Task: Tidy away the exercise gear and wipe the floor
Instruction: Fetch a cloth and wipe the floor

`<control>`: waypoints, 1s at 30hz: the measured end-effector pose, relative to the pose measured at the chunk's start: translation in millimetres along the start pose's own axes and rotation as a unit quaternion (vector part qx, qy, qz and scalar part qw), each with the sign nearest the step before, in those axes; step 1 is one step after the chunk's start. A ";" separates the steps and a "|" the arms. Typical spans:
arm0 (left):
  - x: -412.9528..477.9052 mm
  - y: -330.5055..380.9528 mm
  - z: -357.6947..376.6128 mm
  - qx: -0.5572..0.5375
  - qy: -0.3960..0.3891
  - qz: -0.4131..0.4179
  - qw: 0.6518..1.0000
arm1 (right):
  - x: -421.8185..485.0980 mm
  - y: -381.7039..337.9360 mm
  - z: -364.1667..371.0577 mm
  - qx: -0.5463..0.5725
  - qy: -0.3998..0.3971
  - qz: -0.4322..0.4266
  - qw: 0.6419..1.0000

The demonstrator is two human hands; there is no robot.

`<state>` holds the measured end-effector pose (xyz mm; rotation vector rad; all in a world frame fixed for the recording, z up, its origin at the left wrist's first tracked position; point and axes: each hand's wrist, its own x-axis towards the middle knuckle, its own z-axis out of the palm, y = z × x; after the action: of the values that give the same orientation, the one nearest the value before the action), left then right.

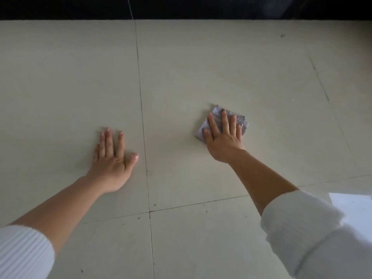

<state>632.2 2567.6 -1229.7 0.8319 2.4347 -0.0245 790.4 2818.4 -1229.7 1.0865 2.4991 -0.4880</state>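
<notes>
A small folded grey-lilac cloth [216, 114] lies on the pale tiled floor [201, 63], right of the middle. My right hand [224, 137] presses flat on it with straight, spread fingers, covering most of its near half. My left hand [112, 158] rests flat on the bare tile to the left, palm down, fingers straight, holding nothing. No exercise gear is in view.
A dark band [181, 8], a wall base or dark surface, runs along the far edge of the floor. A white sheet [356, 212] lies on the floor at the right edge near my right sleeve. Small dark specks dot the tiles near the grout lines.
</notes>
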 end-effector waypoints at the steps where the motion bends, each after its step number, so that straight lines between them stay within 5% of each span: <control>1: -0.8 0.2 -0.8 0.003 0.001 0.001 1.000 | 4.4 -13.8 0.8 0.002 0.001 -0.007 1.000; 8: -17.2 -18.9 7.6 0.021 0.025 0.052 0.998 | -77.5 -80.8 56.8 -0.102 -0.009 -0.284 0.953; 16: -33.9 -38.3 22.1 0.022 0.040 0.078 0.996 | -131.5 -5.0 81.1 -0.234 -0.040 -0.560 0.794; 21: -32.7 -37.0 22.6 0.014 0.034 0.072 0.997 | -40.8 10.4 32.6 -0.156 0.084 -0.282 0.943; 25: -32.0 -37.7 22.0 0.014 0.026 0.073 0.997 | -6.2 -25.1 16.7 -0.047 0.032 -0.065 0.996; 27: -31.8 -37.4 21.4 0.012 0.013 0.073 0.997 | -12.7 -51.2 24.7 -0.036 0.016 -0.069 0.997; 30: -31.5 -35.3 19.8 0.018 0.007 0.067 0.998 | -48.2 -74.5 53.6 -0.089 0.021 -0.201 0.975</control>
<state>642.5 2517.8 -1235.7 1.0131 2.3926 -0.0114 775.7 2716.4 -1241.9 0.5285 2.7459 -0.3405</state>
